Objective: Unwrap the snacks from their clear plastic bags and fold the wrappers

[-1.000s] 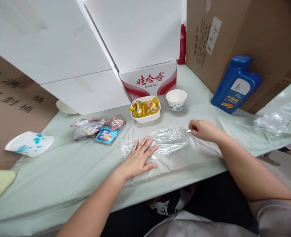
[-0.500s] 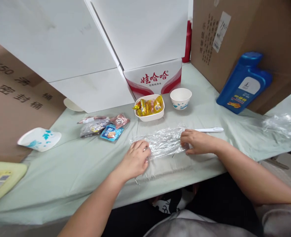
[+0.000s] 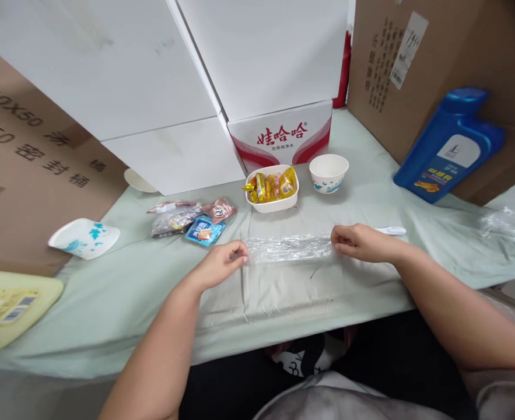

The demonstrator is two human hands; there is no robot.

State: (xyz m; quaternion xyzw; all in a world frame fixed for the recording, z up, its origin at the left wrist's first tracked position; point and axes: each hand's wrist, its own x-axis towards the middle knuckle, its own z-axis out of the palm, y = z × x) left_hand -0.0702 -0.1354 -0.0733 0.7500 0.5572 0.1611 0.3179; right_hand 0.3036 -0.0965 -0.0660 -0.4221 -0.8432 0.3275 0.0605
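Note:
A narrow strip of clear plastic film point(image 3: 288, 248), crinkled and shiny, stretches between my two hands just over the green tablecloth. My left hand point(image 3: 222, 262) pinches its left end between thumb and fingers. At the other end my right hand point(image 3: 362, 242) is closed on the film. Behind the right hand a white plastic handle point(image 3: 391, 231) sticks out, its other part hidden. Farther back stands a white bowl point(image 3: 273, 204) holding yellow-wrapped snacks point(image 3: 274, 185), with a paper cup point(image 3: 328, 174) to its right.
Several snack packets point(image 3: 176, 219) lie to the left. A tipped paper cup point(image 3: 84, 239) and a pale yellow container point(image 3: 12, 309) are farther left. White boxes point(image 3: 279, 140) form the back. A blue bottle point(image 3: 452, 146) leans by a cardboard box point(image 3: 388, 93) at right, near crumpled plastic point(image 3: 511, 227).
The film has gone from a wider, flatter sheet to a narrower strip. My left hand has moved from lying over its edge to pinching its left end. The view has shifted slightly.

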